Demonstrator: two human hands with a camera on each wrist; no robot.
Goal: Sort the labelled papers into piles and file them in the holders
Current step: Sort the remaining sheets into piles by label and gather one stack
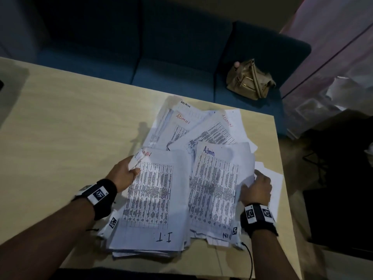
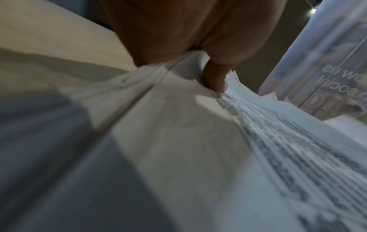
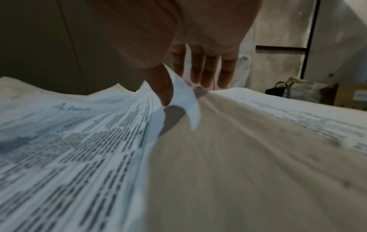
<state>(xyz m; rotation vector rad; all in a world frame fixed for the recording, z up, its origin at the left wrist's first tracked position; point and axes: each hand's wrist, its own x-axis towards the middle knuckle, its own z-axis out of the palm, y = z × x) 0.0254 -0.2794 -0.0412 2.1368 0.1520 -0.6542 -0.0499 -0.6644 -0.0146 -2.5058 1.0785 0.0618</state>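
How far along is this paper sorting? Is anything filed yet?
Early on, by the look of it. Done: some sheets marked ADMIN lie fanned out at the table's far side. In hand: the left hand grips the corner of the I.T sheet's stack, and the right hand pinches the edge of the Admin-topped sheets. Left: squaring the piles and filing; no holders are in view.
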